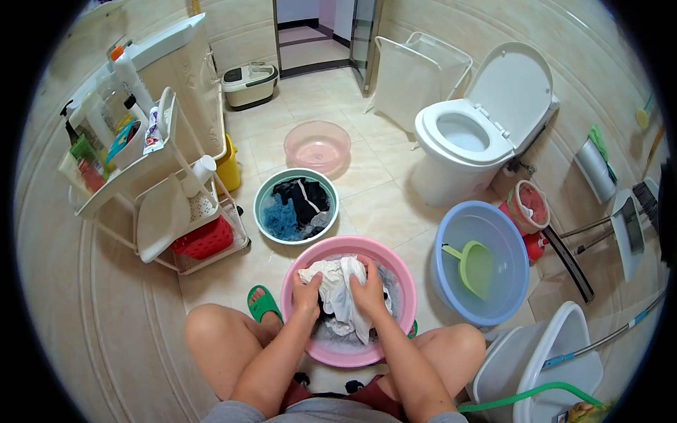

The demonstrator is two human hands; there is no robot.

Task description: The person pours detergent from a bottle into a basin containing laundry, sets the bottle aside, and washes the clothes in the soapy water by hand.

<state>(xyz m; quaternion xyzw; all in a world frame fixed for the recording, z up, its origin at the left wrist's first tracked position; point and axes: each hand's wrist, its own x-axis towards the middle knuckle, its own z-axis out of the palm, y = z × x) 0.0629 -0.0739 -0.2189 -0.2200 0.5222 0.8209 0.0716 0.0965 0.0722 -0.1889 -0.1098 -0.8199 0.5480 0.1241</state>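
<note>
Between my knees stands a pink basin (404, 282) with soapy water and wet clothes in it. A white wet garment (337, 292) is bunched up over the basin, gripped from both sides. My left hand (306, 290) has its fingers closed round the garment's left part. On the other side my right hand (367, 285) clutches the right part, and a fold hangs down toward the suds (331, 345). Darker cloth lies partly hidden beneath the white garment. Just beyond is a green-rimmed basin (262, 229) holding dark and blue clothes (296, 204).
A blue basin (520, 264) of water with a green dipper (474, 268) stands at the right. Farther off are a clear pink basin (317, 144), a toilet (451, 166) and a white hamper (416, 77). A bottle-laden cart (159, 218) flanks my left; a green hose (536, 391) lies lower right.
</note>
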